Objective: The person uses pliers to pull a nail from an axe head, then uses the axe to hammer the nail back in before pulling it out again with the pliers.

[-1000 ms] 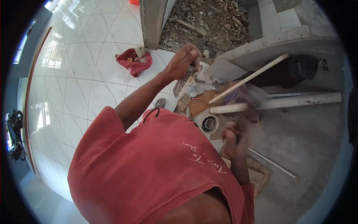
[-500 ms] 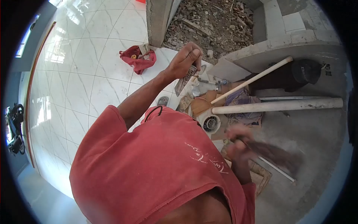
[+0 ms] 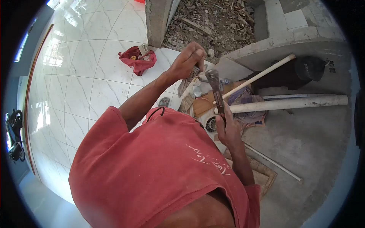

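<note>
My left hand (image 3: 187, 60) is closed around a flat, dirty metal chisel (image 3: 186, 81) that points down at the edge of the white tiled floor. My right hand (image 3: 227, 131) grips the handle of a hammer (image 3: 215, 88). The hammer head is raised close beside the top of the chisel, just below my left fingers. My red shirt (image 3: 159, 171) hides the floor under my body.
A thick white pipe (image 3: 292, 103) and a thinner one (image 3: 262, 75) lie across the concrete floor on the right. A red cloth bag (image 3: 136, 60) sits on the tiles. Rubble (image 3: 213, 19) fills the pit behind, and a black bucket (image 3: 304, 70) lies under the ledge.
My right hand swung the hammer down and out to the right, then brought it back up to the chisel. My left hand stayed on the chisel.
</note>
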